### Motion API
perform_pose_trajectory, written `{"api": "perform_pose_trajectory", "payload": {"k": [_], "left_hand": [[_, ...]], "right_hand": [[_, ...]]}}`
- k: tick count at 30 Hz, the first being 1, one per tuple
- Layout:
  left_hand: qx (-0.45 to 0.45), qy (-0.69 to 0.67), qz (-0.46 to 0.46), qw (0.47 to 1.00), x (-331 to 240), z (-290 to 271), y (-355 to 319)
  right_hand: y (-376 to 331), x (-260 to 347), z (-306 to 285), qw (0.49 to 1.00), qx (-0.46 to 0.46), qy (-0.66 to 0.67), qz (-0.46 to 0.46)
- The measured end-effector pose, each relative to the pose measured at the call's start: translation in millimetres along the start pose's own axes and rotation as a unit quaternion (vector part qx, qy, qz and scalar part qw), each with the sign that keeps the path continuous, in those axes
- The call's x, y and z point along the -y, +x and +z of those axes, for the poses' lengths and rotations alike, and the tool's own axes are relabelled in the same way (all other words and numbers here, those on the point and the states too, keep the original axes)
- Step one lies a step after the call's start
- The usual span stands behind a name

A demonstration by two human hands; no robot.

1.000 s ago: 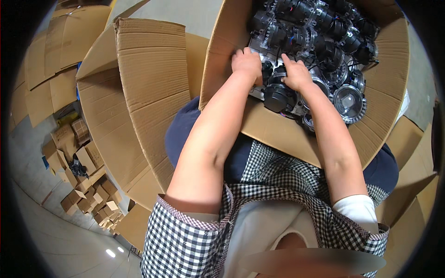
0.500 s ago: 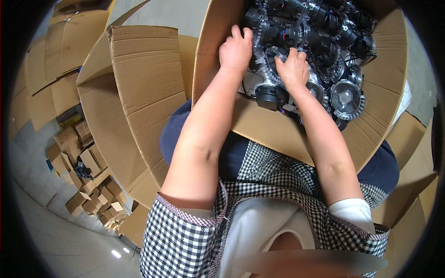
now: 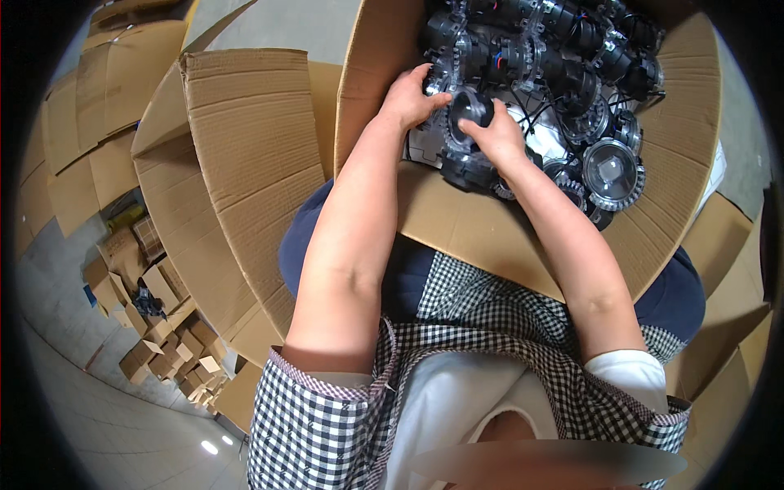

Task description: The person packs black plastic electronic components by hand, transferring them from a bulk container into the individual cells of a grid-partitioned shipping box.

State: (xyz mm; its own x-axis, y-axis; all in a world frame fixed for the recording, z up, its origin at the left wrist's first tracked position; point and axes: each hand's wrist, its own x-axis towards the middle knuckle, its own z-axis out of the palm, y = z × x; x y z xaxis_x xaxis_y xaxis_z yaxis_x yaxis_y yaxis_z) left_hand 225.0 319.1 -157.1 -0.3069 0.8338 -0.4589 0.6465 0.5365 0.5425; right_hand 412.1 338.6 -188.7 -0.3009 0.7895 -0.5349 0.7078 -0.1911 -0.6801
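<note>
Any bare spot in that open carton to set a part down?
Hardly: the black lens assemblies fill the carton. Bare cardboard shows only on its near flap below both hands and on the right wall. Crowded around the left hand and right hand.

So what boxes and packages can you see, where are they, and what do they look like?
Open cardboard box: in front of the person, brown, full of black and clear lens parts; left hand and right hand reach in.
Flattened cardboard boxes: stacked at the left, brown.
Small cartons: far below at lower left, brown, piled loosely.
No labels, signs or screens show.
</note>
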Motion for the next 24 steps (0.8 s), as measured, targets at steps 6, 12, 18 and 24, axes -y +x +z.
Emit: {"api": "perform_pose_trajectory", "payload": {"k": [6,12,18,24], "left_hand": [[-0.029,0.111,-0.015,0.993,-31.2,5.7,-4.9],[-0.036,0.122,-0.053,0.99,-17.7,-11.6,-3.0],[0.041,0.22,0.1,0.969,-36.6,34.3,-16.5],[0.027,0.192,0.169,0.966,-0.6,4.5,-11.0]], "right_hand": [[26.1,-16.1,12.7,0.994,0.02,0.078,-0.08],[-1.3,6.9,25.7,0.968,0.121,0.219,0.023],[36.8,-49.6,8.3,0.957,0.199,0.186,-0.099],[-5.0,-41.3,-31.3,0.944,0.098,-0.216,-0.228]]}}
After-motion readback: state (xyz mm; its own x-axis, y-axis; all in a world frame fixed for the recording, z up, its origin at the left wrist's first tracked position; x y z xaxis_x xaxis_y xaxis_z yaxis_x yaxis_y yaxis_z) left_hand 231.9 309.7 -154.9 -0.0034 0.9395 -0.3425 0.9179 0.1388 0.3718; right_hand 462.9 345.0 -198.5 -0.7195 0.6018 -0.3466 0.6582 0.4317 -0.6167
